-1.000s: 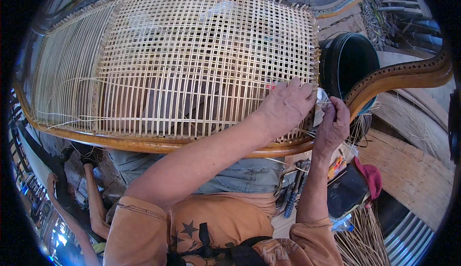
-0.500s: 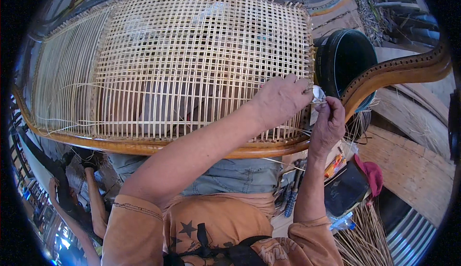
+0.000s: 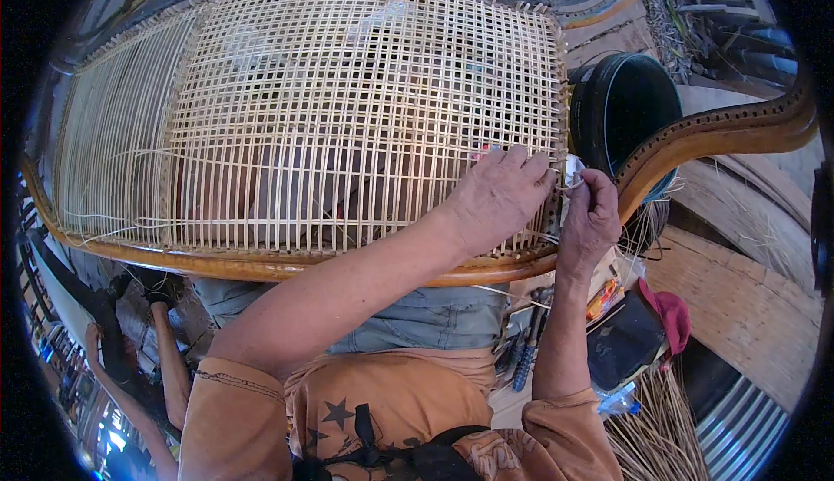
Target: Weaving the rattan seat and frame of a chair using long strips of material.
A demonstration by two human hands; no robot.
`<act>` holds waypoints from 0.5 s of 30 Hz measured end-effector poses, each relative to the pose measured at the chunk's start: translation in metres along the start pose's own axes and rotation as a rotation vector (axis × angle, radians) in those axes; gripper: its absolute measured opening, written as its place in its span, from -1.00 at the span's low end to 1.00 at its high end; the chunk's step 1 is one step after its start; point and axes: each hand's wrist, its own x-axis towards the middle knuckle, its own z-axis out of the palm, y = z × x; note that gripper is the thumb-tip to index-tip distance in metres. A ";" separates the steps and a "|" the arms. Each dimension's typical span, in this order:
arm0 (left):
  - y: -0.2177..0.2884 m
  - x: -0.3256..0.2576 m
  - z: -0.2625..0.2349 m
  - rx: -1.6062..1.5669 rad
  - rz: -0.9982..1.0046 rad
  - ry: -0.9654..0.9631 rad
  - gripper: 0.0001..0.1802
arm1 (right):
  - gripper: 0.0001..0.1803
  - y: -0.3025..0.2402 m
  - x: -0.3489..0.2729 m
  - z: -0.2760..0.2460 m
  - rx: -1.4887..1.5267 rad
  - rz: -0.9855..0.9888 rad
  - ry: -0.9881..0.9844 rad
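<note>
Wooden frame point(image 3: 217, 266): set across your lap point(image 3: 426, 318), presumably for reach. Cane weave point(image 3: 365, 82): stretched inside it. Left hand point(image 3: 497, 201): over the weave's right side, perhaps steadying; grip cannot be told. Right hand point(image 3: 592, 220): just outside, grip pinching a thin strand point(image 3: 571, 187), seemingly to control it.

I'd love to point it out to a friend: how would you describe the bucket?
Find the big woven cane panel filling the picture's upper half. At its right end, above the right hand, stands the bucket. It is dark green, and its wide round mouth sets it apart from the curved wooden rail beside it.
</note>
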 end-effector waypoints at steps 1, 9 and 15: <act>-0.001 0.000 0.001 -0.002 -0.002 0.009 -0.70 | -0.85 -0.002 0.000 0.001 -0.023 -0.007 -0.006; -0.002 0.001 0.003 -0.014 0.002 0.006 -0.69 | -0.83 -0.004 0.003 0.003 -0.099 -0.042 -0.016; -0.001 0.001 0.003 -0.001 -0.003 0.009 -0.69 | -0.82 -0.003 0.003 0.005 -0.141 -0.051 -0.040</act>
